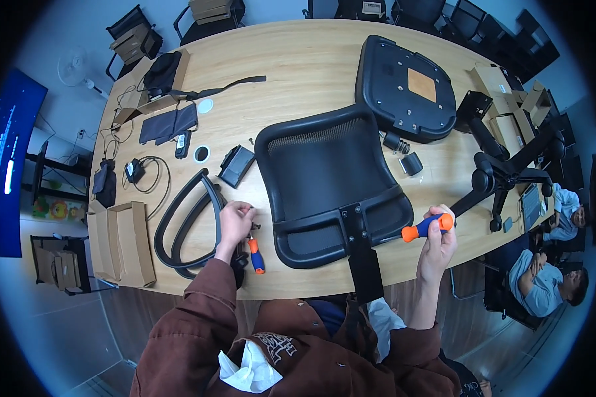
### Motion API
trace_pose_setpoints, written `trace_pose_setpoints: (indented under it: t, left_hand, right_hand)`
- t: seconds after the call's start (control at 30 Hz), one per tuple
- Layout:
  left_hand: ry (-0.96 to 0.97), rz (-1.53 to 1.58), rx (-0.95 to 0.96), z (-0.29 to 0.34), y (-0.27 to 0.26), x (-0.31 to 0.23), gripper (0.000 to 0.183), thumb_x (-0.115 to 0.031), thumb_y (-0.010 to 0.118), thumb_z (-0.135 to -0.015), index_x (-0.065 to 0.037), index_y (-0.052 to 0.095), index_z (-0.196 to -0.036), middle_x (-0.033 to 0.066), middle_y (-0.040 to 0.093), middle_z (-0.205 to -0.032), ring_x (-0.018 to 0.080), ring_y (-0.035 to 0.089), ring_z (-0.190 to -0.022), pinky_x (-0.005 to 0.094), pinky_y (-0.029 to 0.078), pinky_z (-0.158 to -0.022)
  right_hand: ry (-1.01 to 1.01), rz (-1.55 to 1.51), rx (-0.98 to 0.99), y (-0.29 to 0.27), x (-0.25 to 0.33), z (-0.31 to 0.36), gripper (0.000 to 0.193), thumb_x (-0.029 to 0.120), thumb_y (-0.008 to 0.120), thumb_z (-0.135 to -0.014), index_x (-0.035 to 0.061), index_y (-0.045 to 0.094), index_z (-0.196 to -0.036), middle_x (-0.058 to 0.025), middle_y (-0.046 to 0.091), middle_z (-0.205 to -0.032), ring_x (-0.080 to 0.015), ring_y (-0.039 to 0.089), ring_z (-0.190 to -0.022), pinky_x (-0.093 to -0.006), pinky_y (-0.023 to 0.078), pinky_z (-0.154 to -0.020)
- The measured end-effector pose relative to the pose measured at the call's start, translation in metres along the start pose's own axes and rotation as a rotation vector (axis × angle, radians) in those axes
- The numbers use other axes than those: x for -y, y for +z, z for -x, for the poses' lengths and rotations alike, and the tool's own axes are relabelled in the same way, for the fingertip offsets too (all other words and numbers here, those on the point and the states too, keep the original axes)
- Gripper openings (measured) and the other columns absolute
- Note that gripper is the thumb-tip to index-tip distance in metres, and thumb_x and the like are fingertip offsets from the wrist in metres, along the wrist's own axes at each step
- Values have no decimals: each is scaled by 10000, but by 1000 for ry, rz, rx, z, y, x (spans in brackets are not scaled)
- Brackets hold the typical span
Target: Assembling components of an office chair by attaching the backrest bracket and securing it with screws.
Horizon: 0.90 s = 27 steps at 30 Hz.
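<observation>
Right grip (436, 246) clasps 1 screwdriver (422, 229), shaft indistinct; left grip (235, 223): closure I cannot tell.

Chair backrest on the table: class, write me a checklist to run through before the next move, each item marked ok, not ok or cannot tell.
1. Right hand holds the orange-and-blue screwdriver by its handle: ok.
2. That tool's tip is clearly visible: not ok; it is lost against the dark frame.
3. Left hand has a screw between its fingers: cannot tell; too small.
4. Spare screwdriver lies within easy reach: ok, beside the left hand.
5. Backrest lies wholly within the table: not ok; its lower bar reaches past the near edge.
6. Screws on the backrest are tight: cannot tell; only their heads show.
</observation>
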<state>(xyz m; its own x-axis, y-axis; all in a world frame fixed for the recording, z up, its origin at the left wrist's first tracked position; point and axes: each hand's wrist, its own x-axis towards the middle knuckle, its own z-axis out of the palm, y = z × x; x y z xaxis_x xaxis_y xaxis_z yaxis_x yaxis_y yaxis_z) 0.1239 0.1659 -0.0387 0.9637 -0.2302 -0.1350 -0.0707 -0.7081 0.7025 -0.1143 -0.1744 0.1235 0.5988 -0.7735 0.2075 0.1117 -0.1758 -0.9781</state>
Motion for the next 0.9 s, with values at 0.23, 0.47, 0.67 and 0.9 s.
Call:
trace_pose_setpoints:
  t: [0.23,0.47,0.67,0.9]
  left_hand:
    - [-178,1403,415,23,-42,-26,246,-241,593,-1035,-24,648,-1140,53,678,-1004,137,637,-860,261,498,-715]
    - [-120,1426,409,42,-56,-46,252,-250,592,-1035,-46,628,-1178,37,669,-1022,146,613,-882,269,480,-731]
    - [-63,1603,253,44,-70,-35,214,-248,590,-1036,-80,646,-1155,17,642,-989,151,587,-880,277,474,-745]
    - [-150,1491,41,35,-84,-20,223,-233,609,-1029,-34,655,-1121,44,659,-1001,156,610,-864,276,496,-724]
  right_hand:
    - [56,-106,68,-8,-6,4,235,157,547,-1041,-8,570,-1206,-85,541,-1131,-146,514,-1026,-306,408,-961]
    - [73,-57,131,-4,-7,6,251,153,552,-1038,-18,560,-1222,-84,537,-1129,-149,516,-1029,-305,410,-965]
    - [4,20,58,-9,-8,6,250,142,556,-1039,-29,577,-1219,-83,541,-1142,-139,516,-1030,-304,401,-987]
    - [64,-55,15,-27,-15,8,240,150,638,-985,-23,627,-1152,-60,552,-1161,-135,533,-1008,-294,419,-942]
